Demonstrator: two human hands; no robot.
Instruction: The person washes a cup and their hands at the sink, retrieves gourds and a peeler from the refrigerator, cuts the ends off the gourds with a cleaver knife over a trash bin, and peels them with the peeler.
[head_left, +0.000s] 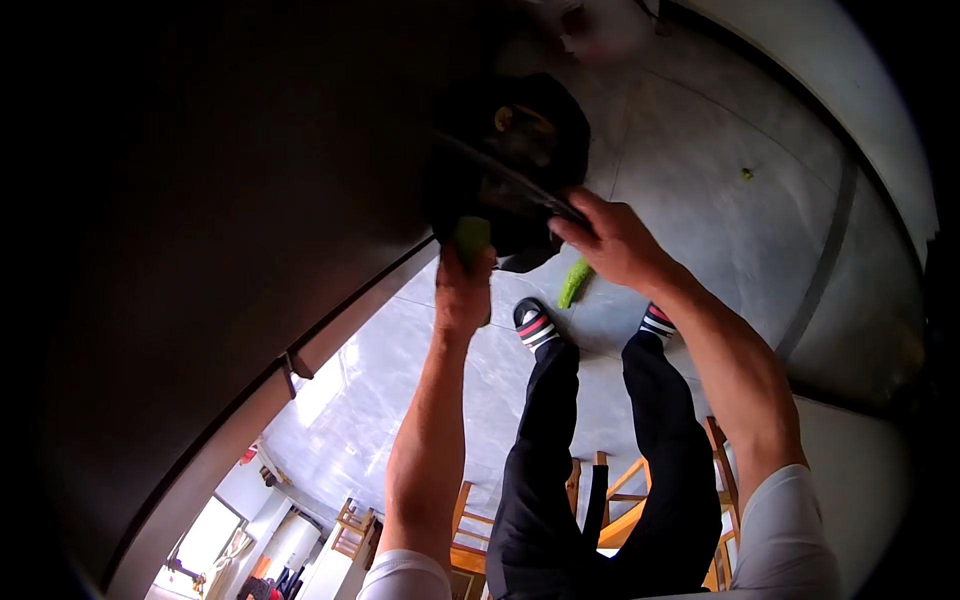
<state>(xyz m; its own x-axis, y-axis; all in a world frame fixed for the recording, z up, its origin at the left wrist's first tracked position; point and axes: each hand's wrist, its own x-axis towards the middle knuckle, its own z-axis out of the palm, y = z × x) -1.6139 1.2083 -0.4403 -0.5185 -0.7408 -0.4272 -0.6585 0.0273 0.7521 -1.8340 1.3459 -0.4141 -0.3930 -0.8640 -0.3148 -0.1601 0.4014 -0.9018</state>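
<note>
My left hand (465, 290) is wrapped round a green vegetable (472, 240), whose upper end sticks out above the fingers. In my right hand (605, 240) is the handle of a long dark tool (510, 178), likely a knife, which points up and to the left. Both hands are over the near side of a black bin or bag (560, 110) that stands on the floor. Inside it, yellowish scraps (525, 120) show dimly. The tool and the green vegetable are apart. On the floor below my right hand lies a bright green cucumber-like piece (575, 282).
A dark panel or counter (250, 200) fills the left side. My feet in striped slippers (537, 325) are on the grey tiled floor (700, 220). A small green scrap (747, 174) lies at the right. Wooden chairs (625, 510) are behind my legs.
</note>
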